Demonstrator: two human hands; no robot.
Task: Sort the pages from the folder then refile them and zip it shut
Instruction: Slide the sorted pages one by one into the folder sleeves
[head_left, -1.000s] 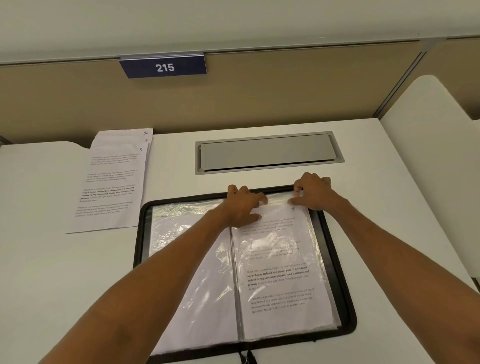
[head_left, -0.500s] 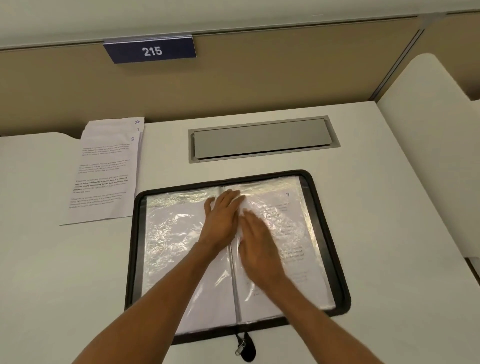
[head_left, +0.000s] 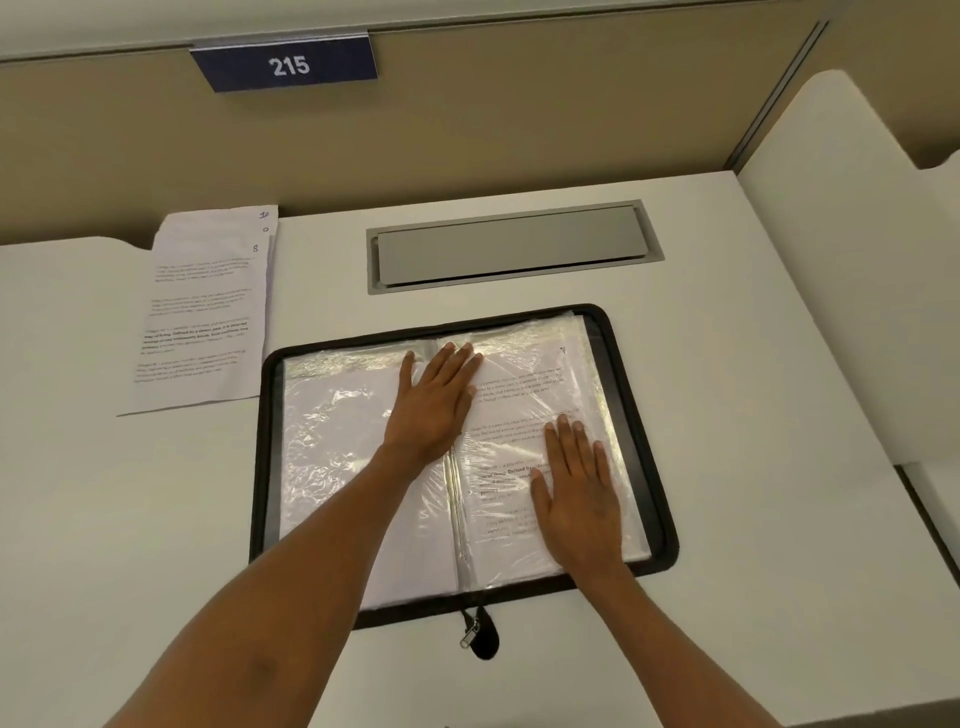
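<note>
White desk (head_left: 779, 415), grey hatch (head_left: 511, 249) behind folder (head_left: 266, 467), loose pages (head_left: 202, 312) at its left

Noted "215", white on blue plate (head_left: 284, 65), top of partition (head_left: 519, 130). Handwritten "10" and "8" on corners of loose pages (head_left: 202, 312), far-left of surface (head_left: 753, 415). "7" on filed page (head_left: 524, 395) in folder (head_left: 614, 335). Printed paragraphs illegible.

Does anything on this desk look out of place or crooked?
Only the loose pages left of the open folder: they lie tilted and unevenly stacked, not yet refiled. The plastic sleeves look crinkled but untorn.
</note>
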